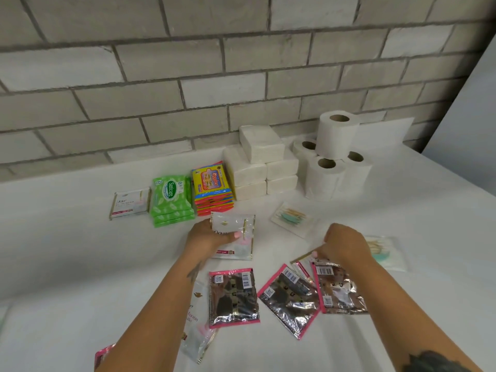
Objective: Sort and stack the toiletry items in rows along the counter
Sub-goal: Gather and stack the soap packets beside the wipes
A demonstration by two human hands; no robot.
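White sachet in hand: the left hand [212, 236] is gripping a white Dove sachet [236, 234] by its left edge, thumb on top, holding it just in front of the sorted row.
Right hand: the right hand [346, 245] is curling down over the rightmost foil sachet [339, 285]; its fingertips [314, 254] are pinching at the top edge of a gold-edged packet there, though I cannot tell how firmly it is closing on it.
Target pile: a single Dove sachet on the counter [130, 204] is lying at the left end of the row, beside the green wipes stack [171, 201], which is touching the yellow wipes stack [213, 187].
Key relation: the target is lying up and to the left of the held sachet, so the left hand is clearly the nearer one.
Long axis: the held sachet is running away from the person, printed face up, its long axis standing across that of the pile sachet; it probably needs a quarter turn to match.
Still unsorted: two more foil sachets [233, 298] [291, 300] and a white pouch [197, 318] are lying near the forearms; cotton bud packs [292, 216] [383, 252] are sitting to the right.
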